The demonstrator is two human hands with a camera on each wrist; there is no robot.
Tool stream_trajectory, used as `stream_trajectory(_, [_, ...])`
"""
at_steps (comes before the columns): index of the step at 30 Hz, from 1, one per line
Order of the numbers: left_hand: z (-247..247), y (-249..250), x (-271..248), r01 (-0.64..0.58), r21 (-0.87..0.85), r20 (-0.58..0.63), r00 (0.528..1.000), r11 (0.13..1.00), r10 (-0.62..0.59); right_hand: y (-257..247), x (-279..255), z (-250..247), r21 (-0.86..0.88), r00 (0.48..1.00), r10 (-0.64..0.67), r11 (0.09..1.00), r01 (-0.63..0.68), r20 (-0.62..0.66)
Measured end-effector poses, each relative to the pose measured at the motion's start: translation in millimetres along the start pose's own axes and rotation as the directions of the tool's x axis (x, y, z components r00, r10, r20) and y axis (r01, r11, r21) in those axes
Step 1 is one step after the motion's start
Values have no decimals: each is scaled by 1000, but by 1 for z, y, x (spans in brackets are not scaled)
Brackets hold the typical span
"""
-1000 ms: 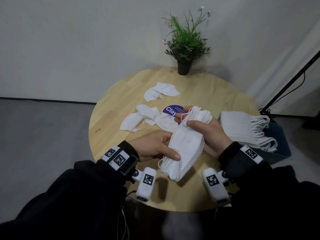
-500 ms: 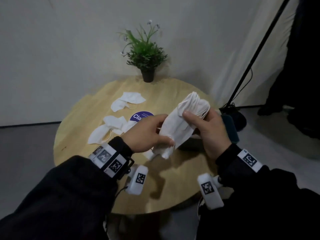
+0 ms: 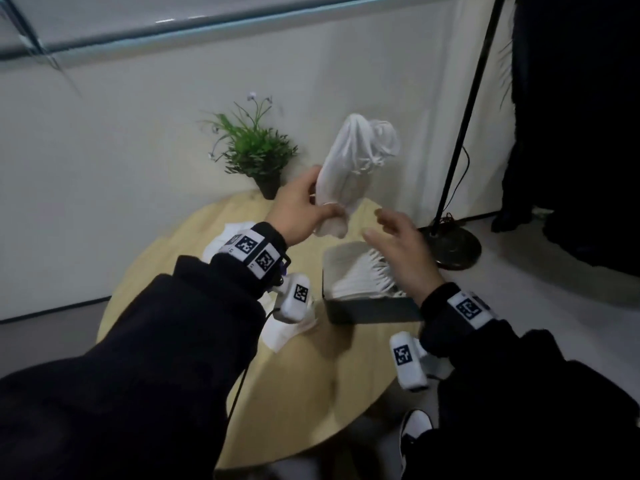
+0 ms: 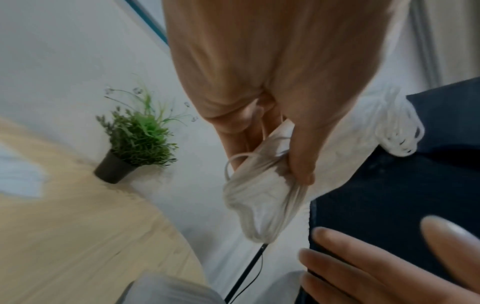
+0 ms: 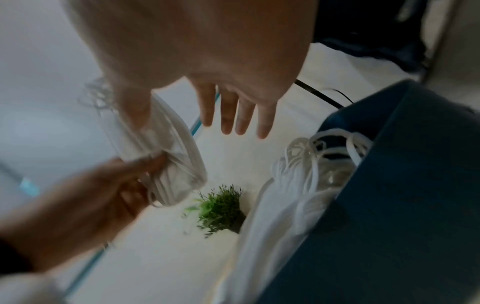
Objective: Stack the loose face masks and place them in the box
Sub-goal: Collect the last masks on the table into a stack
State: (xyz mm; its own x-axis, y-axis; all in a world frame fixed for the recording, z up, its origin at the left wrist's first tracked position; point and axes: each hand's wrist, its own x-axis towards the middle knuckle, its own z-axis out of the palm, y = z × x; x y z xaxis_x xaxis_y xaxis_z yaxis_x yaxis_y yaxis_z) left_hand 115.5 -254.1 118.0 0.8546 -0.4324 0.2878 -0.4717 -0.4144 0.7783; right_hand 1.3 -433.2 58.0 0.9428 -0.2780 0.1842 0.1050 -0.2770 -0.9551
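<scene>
My left hand [image 3: 304, 209] grips the lower end of a stack of white face masks [image 3: 356, 164] and holds it upright in the air above the table; the same pinched stack [image 4: 259, 189] [image 5: 166, 152] shows in both wrist views. My right hand [image 3: 401, 244] [image 5: 233, 111] is just right of it, fingers straight and spread, touching nothing. Under the right hand stands the dark blue box [image 3: 367, 310] [image 5: 389, 205] with a row of white masks [image 3: 363, 278] in it, their ear loops [image 5: 311, 156] sticking out. Loose masks [image 3: 287, 330] lie on the table beneath my left wrist.
A round wooden table [image 3: 311, 393] holds a potted green plant [image 3: 256, 154] at its far edge by the wall. A black lamp stand [image 3: 457, 244] rises from the floor at the right, with a dark curtain beyond it. A shoe [image 3: 415, 427] shows below the table edge.
My right hand has let go of the mask stack and opened. My left hand has lifted the stack higher and to the right, above the box. The view has swung to the right.
</scene>
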Motion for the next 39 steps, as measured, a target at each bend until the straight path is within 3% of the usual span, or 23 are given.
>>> stream_trajectory(1, [-3,-5,-1,19,-33,-39,999,999,-20,2,4,7,-265,993,-43,962,70,108])
stream_trajectory(2, [-5,-10,-3,33,-69,-72,997,997,-38,4,8,15,-481,972,-39,864,149,230])
stream_trajectory(4, [-9,-18,-10,53,-138,-126,989,989,-71,8,14,29,-702,918,82,671,237,388])
stream_trajectory(8, [-15,-36,-25,90,-183,-157,980,979,-120,15,25,45,-843,856,266,448,297,443])
stream_trajectory(10, [-18,-47,-32,129,-191,-153,975,973,-159,14,29,48,-891,860,325,363,271,394])
stream_trajectory(13, [-23,-64,-41,171,-221,-162,964,960,-209,9,26,54,-912,874,302,276,302,381])
stream_trajectory(16, [-25,-75,-46,197,-262,-181,951,945,-249,13,22,53,-870,848,262,322,373,461])
stream_trajectory(20, [-19,-83,-49,216,-291,-164,949,932,-271,23,15,45,-803,805,327,525,281,496])
stream_trajectory(24, [-1,-84,-47,229,-272,-124,955,935,-270,19,14,42,-831,765,424,498,249,484])
stream_trajectory(29, [23,-78,-42,180,-109,-28,983,978,-183,12,12,41,-818,756,418,512,262,504])
stream_trajectory(31, [31,-79,-42,207,-61,29,978,976,-206,11,10,41,-804,751,410,533,262,517])
stream_trajectory(34, [33,-83,-39,280,-36,140,952,959,-272,10,8,39,-799,752,408,545,254,517])
stream_trajectory(39, [17,-86,-26,452,-236,390,855,861,-342,9,10,39,-800,739,433,551,236,516])
